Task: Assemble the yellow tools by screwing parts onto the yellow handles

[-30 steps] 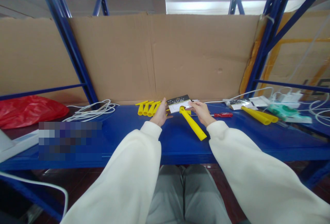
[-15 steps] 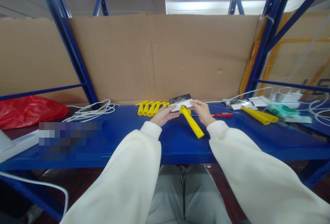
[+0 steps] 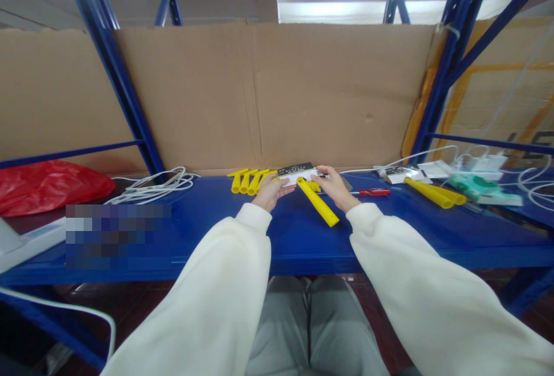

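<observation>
My left hand [image 3: 269,191] grips the left end of a black-and-white printed card [image 3: 295,172], fingers beneath it and thumb on top. At the card's right end, my right hand [image 3: 335,188] pinches near the edge; its fingertips are partly hidden. A yellow tapered plastic handle [image 3: 319,204] meets the card's lower edge between the hands and slopes down to the right. Whether it is fixed to the card, I cannot tell. Behind my right fingers lies another yellow piece, mostly covered. A red-handled screwdriver [image 3: 374,192] is on the blue table just right of my right hand.
Several yellow handles [image 3: 244,182] stand in a row left of my left hand. Two more yellow handles [image 3: 435,194] lie at right, beside a card packet [image 3: 407,174] and a green-and-white power strip [image 3: 480,189]. White cables [image 3: 167,182] and a red plastic bag [image 3: 54,187] are at left.
The card has shifted slightly left and down and tipped flatter, with the yellow handle moving along. My right hand has moved a little left and now covers more of the card's right end.
</observation>
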A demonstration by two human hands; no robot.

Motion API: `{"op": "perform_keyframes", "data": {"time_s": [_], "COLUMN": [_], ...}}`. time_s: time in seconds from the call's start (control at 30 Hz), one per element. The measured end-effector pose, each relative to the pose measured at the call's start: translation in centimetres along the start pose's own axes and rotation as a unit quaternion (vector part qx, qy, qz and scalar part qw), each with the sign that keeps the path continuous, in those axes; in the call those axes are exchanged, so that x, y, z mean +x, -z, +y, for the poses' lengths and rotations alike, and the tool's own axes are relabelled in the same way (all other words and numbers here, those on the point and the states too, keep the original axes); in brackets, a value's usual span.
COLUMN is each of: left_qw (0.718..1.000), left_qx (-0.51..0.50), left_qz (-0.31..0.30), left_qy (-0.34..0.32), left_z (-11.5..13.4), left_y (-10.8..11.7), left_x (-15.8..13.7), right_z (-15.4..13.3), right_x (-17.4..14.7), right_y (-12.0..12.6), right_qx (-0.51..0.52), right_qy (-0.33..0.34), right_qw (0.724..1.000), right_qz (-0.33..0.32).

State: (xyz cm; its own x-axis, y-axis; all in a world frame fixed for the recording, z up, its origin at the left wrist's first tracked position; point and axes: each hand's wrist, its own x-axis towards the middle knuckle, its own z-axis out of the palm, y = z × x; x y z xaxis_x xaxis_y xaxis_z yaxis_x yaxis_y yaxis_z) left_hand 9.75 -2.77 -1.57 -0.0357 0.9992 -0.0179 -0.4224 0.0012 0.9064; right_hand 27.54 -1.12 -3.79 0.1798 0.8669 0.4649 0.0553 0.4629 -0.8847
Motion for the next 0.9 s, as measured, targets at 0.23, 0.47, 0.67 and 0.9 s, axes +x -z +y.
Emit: {"op": "perform_keyframes", "data": {"time_s": [0.23, 0.47, 0.67, 0.9], "left_qw": [0.999, 0.998, 0.996, 0.993], "left_qx": [-0.039, -0.037, -0.061, -0.065], "left_qz": [0.014, 0.035, 0.059, 0.081], "left_qy": [-0.011, -0.046, -0.041, -0.054], "left_z": [-0.1, -0.1, -0.2, 0.0], "left_y": [0.4, 0.0, -0.2, -0.3], "left_x": [0.6, 0.3, 0.1, 0.0], "right_z": [-0.3, -0.7, -0.8, -1.3], "right_x": [-0.8, -1.5, -2.0, -2.5], "right_y": [0.0, -0.2, -0.3, -0.5], "right_qx": [-0.056, -0.013, -0.004, -0.007], "right_qy": [-0.024, -0.041, -0.072, -0.068], "right_qw": [0.993, 0.989, 0.971, 0.967], "right_qz": [-0.103, -0.142, -0.228, -0.247]}}
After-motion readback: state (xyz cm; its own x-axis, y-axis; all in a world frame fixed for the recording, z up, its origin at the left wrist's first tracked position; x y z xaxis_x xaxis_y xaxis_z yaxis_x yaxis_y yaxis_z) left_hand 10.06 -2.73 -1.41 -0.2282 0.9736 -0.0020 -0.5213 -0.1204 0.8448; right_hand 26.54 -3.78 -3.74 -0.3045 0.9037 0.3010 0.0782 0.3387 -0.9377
